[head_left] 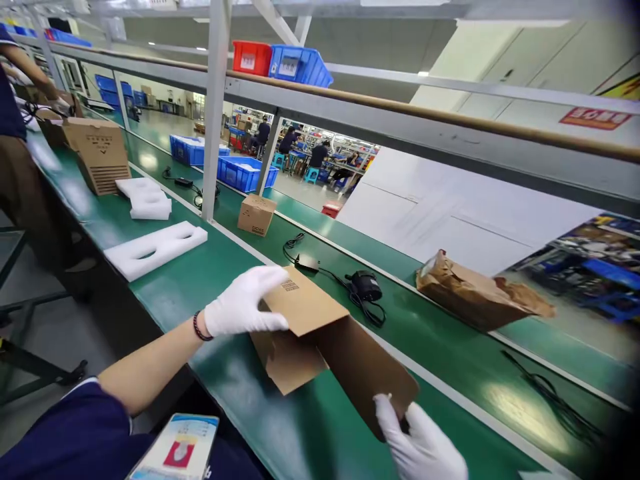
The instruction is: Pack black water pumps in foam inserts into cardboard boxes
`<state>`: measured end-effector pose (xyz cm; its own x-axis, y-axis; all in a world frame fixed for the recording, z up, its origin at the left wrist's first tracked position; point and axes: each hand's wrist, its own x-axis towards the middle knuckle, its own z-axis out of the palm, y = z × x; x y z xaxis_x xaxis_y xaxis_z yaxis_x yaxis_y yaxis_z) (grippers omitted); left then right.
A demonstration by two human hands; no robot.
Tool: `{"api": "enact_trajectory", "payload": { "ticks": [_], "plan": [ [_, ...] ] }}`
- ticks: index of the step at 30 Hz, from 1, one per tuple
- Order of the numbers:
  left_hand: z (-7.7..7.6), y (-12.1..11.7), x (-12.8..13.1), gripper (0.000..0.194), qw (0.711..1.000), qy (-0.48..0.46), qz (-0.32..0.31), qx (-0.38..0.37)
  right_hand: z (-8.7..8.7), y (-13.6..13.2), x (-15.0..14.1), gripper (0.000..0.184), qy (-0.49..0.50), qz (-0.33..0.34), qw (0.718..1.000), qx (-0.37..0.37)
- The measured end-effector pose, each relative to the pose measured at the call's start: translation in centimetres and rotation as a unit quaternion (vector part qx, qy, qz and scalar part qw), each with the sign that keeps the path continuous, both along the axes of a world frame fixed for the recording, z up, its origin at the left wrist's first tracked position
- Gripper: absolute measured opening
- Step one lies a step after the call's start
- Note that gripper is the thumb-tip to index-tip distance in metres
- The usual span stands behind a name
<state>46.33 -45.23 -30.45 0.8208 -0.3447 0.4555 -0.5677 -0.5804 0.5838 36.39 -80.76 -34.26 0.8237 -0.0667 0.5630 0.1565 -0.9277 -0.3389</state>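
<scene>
A brown cardboard box (306, 301) with open flaps is between my hands over the green bench. My left hand (247, 300), in a white glove, grips its left end, fingers on top and thumb along the near side. A long flap (367, 370) stretches toward the lower right. My right hand (417, 437), also white-gloved, holds the far edge of that flap with thumb and fingers. A smaller flap (295, 363) hangs open at the near side. The inside of the box is mostly hidden.
White foam inserts (160, 248) lie to the left. Behind the box are a black adapter with cable (307, 263), a round black device (366, 285), a small carton (257, 215) and crumpled brown paper (475, 293). A metal post (216, 120) rises from the bench. A co-worker (20, 133) stands far left.
</scene>
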Motion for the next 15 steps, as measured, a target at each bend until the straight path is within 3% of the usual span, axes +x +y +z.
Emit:
{"api": "enact_trajectory", "payload": {
  "ticks": [2, 4, 6, 8, 10, 11, 13, 15],
  "plan": [
    [3.6, -1.9, 0.0, 0.083, 0.988, -0.033, -0.024, 0.147, 4.0, 0.2, 0.5, 0.045, -0.038, 0.010, 0.994, -0.106],
    [5.8, -3.9, 1.2, 0.052, 0.971, -0.006, 0.021, 0.236, 8.3, 0.6, 1.8, 0.050, -0.065, -0.028, 0.984, -0.166],
    [6.3, -5.5, 3.4, 0.031, 0.963, 0.028, 0.056, 0.262, 12.1, 0.5, 3.6, 0.051, -0.071, -0.112, 0.972, -0.193],
    [5.4, -6.6, 5.1, 0.032, 0.966, 0.043, 0.058, 0.247, 14.0, -0.1, 5.7, 0.065, -0.036, -0.207, 0.963, -0.168],
    [3.9, -7.2, 5.6, 0.038, 0.973, 0.052, 0.065, 0.217, 13.4, -0.5, 7.4, 0.083, 0.067, -0.229, 0.970, -0.036],
    [3.0, -7.4, 5.2, 0.045, 0.976, 0.058, 0.069, 0.201, 12.2, -0.5, 8.1, 0.088, 0.136, -0.202, 0.968, 0.061],
    [1.4, -7.7, 4.0, 0.059, 0.981, 0.069, 0.075, 0.165, 8.7, -0.1, 9.2, 0.087, 0.244, -0.107, 0.931, 0.248],
    [0.0, -8.0, 3.2, 0.070, 0.984, 0.087, 0.083, 0.135, 4.7, 0.1, 9.9, 0.076, 0.268, -0.051, 0.876, 0.397]
  ]
}}
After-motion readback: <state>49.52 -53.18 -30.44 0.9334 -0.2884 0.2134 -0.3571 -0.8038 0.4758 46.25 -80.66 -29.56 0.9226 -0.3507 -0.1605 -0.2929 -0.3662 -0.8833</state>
